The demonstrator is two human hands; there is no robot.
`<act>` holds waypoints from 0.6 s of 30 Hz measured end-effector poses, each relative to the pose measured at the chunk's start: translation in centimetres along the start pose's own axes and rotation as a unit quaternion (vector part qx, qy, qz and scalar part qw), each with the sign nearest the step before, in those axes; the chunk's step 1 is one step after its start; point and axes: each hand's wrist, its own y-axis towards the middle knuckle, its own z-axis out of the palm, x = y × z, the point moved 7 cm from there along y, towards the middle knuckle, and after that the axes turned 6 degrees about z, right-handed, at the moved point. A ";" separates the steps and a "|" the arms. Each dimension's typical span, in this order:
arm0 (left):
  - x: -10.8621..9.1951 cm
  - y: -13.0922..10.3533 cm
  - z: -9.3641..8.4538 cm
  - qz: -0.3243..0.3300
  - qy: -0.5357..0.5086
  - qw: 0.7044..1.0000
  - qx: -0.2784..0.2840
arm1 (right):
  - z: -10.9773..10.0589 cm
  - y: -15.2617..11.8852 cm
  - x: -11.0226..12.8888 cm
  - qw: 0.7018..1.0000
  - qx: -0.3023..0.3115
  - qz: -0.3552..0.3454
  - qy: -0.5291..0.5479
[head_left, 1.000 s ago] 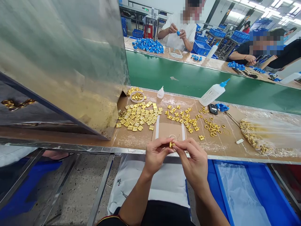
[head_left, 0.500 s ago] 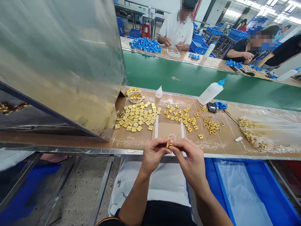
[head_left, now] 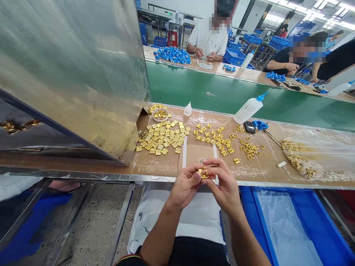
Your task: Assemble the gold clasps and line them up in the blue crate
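Observation:
Close to the bench's near edge, a small shiny gold metal piece (head_left: 204,173) with a curved part is between my hands. My left hand (head_left: 183,188) pinches its left side with thumb and forefinger. The fingers of my right hand (head_left: 224,186) are bent around its right side, thumb below; its exact shape is partly hidden. Just beyond lies a cardboard pad (head_left: 198,153) with white strips at its sides. Flat gold squares (head_left: 163,136) spread to the left, gold pieces with raised parts (head_left: 217,138) to the right, and gold rings (head_left: 249,149) farther right.
A slanted metal panel (head_left: 83,74) rises at the left. A small white bottle (head_left: 188,109) and a tilted glue-type bottle (head_left: 249,109) stand along a green belt (head_left: 188,81). A bagged gold bundle (head_left: 299,157) lies right. Opposite, a person in white (head_left: 209,37) works with their hands.
The gold piece has been turned and shows more of itself. My left hand has shifted slightly right, and my right fingers have moved over the piece.

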 end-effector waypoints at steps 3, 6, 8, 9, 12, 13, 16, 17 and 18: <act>0.0 0.1 0.0 0.013 0.053 0.998 0.006 | 0.0 -0.3 0.1 0.999 -0.030 -0.017 -0.021; -1.0 0.1 -0.3 0.089 0.134 0.987 -0.018 | -0.1 -0.7 0.0 0.996 -0.072 -0.028 -0.050; -1.7 0.0 -0.3 0.141 0.171 0.975 -0.026 | -0.2 -1.0 0.0 0.992 -0.103 -0.033 -0.066; -1.9 0.0 -0.3 0.159 0.184 0.970 -0.024 | -0.3 -1.0 0.1 0.990 -0.115 -0.033 -0.070; -2.1 0.0 -0.3 0.187 0.210 0.959 -0.025 | -0.2 -1.2 0.3 0.988 -0.128 -0.027 -0.079; -2.1 0.1 -0.5 0.190 0.211 0.958 -0.030 | -0.2 -1.3 0.4 0.989 -0.124 -0.025 -0.081; -1.9 0.5 -1.2 0.174 0.168 0.970 -0.040 | 0.0 -1.2 0.4 0.994 -0.086 -0.015 -0.065; -1.7 0.7 -1.4 0.158 0.139 0.977 -0.037 | 0.1 -1.1 0.1 0.996 -0.071 -0.002 -0.048; -1.5 0.8 -1.4 0.138 0.108 0.984 -0.031 | 0.1 -1.0 -0.2 0.998 -0.056 0.019 -0.026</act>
